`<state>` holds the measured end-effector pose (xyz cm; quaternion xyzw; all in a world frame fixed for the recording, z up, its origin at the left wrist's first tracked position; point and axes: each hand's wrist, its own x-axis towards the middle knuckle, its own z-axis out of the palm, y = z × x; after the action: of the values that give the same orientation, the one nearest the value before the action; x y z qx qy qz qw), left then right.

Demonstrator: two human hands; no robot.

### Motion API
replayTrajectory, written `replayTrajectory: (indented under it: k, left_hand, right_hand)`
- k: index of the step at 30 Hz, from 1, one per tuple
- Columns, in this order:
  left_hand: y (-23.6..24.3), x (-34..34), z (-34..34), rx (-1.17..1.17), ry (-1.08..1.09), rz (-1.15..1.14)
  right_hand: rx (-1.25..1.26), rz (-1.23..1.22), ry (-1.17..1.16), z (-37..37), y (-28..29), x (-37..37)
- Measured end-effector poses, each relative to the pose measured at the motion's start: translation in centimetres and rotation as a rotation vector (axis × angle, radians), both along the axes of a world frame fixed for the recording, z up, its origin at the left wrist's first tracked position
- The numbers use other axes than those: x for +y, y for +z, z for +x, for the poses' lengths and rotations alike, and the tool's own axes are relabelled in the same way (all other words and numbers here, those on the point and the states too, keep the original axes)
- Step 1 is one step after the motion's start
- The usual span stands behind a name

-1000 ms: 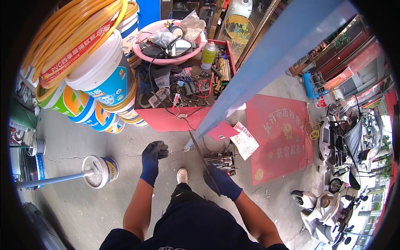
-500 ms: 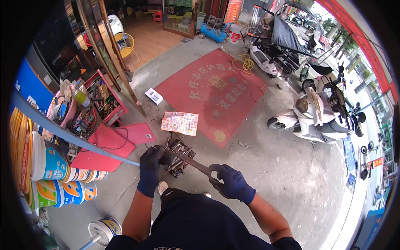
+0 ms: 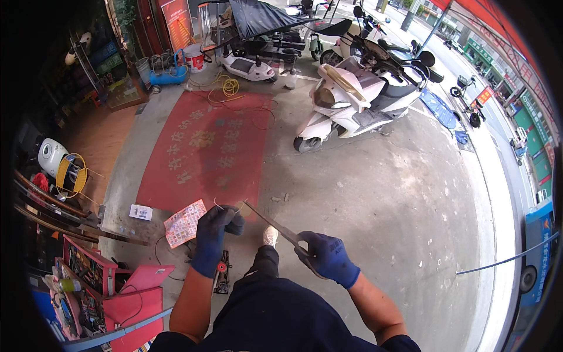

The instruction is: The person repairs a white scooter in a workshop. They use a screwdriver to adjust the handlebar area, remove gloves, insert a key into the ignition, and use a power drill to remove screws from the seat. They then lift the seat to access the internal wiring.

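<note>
Head view: both hands nr ctr of frame, in blue/dark gloves. R hand (image 3: 328,257), just right of ctr, is closed round a long dark strip (image 3: 287,233); strip slants up & left from the grip to a thin tip nr the L hand (image 3: 212,232), w/ a bit more of it showing below the R hand. L hand, left of ctr, has fingers curled; a thin pale wire (image 3: 219,206) pokes up by its fingertips, can't tell if gripped.

Btwn the hands, a bit lower, pale shoe (image 3: 270,236) on the grey floor (image 3: 375,199). Dark parts (image 3: 221,279) w/ a red round bit lie beside the L forearm. Printed sheet (image 3: 182,226) just left of L hand, small white box (image 3: 141,212) further left.

Lower left: red chest (image 3: 107,273) w/ misc. clutter. Mid left: yellow chair (image 3: 71,183). Above the hands, upper left of ctr: big red mat (image 3: 155,176), yellow hose (image 3: 230,88) at its top edge, then blue compressor (image 3: 170,77) & white/red bucket (image 3: 194,58). Upper ctr-right: white scooter (image 3: 335,97), parked. Far right edge: blue vehicle (image 3: 536,246), partly cut off.
</note>
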<state>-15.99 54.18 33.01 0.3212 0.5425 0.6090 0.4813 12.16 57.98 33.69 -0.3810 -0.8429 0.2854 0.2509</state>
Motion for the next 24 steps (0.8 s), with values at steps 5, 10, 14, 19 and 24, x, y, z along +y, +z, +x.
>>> replayTrajectory:
  k: [5,10,14,19,24]
  left_hand:
    - [-2.1,10.8,0.4,-0.030,0.139,0.024]
    - [-1.1,22.1,3.8,0.683,0.037,0.528]
    - [0.9,31.3,8.9,0.613,-0.295,0.339]
    - [0.2,40.1,12.9,0.516,-0.523,0.282]
    - [0.1,47.7,17.9,0.293,-0.617,0.038]
  right_hand:
    - [-0.162,-0.040,-0.240,1.5,-0.5,7.6]
    - [-0.238,-0.089,-0.417,1.9,0.7,14.6]
    - [-0.183,-0.225,-0.561,3.0,1.9,18.4]
    - [-0.121,-0.235,-0.676,6.4,1.8,24.0]
    - [-0.071,0.004,-0.612,12.1,0.3,30.7]
